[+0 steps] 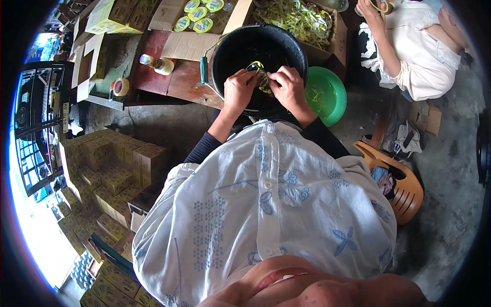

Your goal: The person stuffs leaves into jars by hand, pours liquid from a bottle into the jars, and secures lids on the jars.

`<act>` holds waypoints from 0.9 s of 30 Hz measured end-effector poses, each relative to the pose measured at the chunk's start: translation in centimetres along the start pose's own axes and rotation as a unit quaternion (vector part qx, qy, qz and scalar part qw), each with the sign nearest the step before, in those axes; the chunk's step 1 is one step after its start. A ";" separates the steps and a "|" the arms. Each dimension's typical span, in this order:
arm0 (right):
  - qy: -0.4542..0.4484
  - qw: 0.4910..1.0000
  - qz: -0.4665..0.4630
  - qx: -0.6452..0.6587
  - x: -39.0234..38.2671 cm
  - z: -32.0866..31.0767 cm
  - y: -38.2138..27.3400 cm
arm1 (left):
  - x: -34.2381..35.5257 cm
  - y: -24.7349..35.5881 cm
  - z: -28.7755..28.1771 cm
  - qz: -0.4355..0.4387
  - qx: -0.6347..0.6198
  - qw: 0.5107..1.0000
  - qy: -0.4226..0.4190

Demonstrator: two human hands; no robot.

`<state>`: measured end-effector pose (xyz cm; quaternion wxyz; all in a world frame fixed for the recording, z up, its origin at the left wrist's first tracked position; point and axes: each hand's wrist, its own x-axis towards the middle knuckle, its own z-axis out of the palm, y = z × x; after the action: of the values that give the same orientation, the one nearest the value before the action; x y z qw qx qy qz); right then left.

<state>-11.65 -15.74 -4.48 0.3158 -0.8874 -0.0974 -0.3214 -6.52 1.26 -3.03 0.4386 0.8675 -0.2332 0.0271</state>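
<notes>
Both my hands are over a black bucket (222, 61) with a green-gripped handle. Between them is a small plastic cup with a yellow-patterned lid (263, 82), partly covered by my fingers. My left hand (240, 91) pinches its left side and my right hand (288, 88) pinches the right. A yellow edge curves up at the top of the cup. The bucket's inside is dark, so what lies deeper in it cannot be made out.
A green basin (337, 97) stands right of the bucket, below a carton of yellow-green strips (294, 23). Lidded cups (199, 15) fill a carton at the far left. A jar (164, 66) and tape roll (120, 87) lie left. Stacked cartons (148, 163), an orange chair (409, 197) and a co-worker (419, 61) are nearby.
</notes>
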 end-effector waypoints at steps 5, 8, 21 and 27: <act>-0.021 1.000 -0.004 -0.021 -0.1 0.1 0.0 | 0.1 0.2 -0.2 -0.008 -0.001 1.000 -0.018; -0.026 0.999 0.010 -0.037 -0.2 0.1 -0.1 | 0.1 0.2 -0.3 0.001 0.010 0.999 -0.032; 0.080 0.979 0.160 0.097 -0.3 0.7 0.5 | 0.0 -0.5 -0.2 0.055 -0.059 0.997 0.002; 0.050 0.995 0.083 0.009 0.0 0.4 -0.1 | 0.2 -0.5 -0.7 0.061 -0.093 0.994 -0.013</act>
<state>-11.51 -15.45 -4.70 0.3536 -0.8725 -0.0101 -0.3370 -6.04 1.96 -2.92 0.5116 0.8075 -0.2927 0.0205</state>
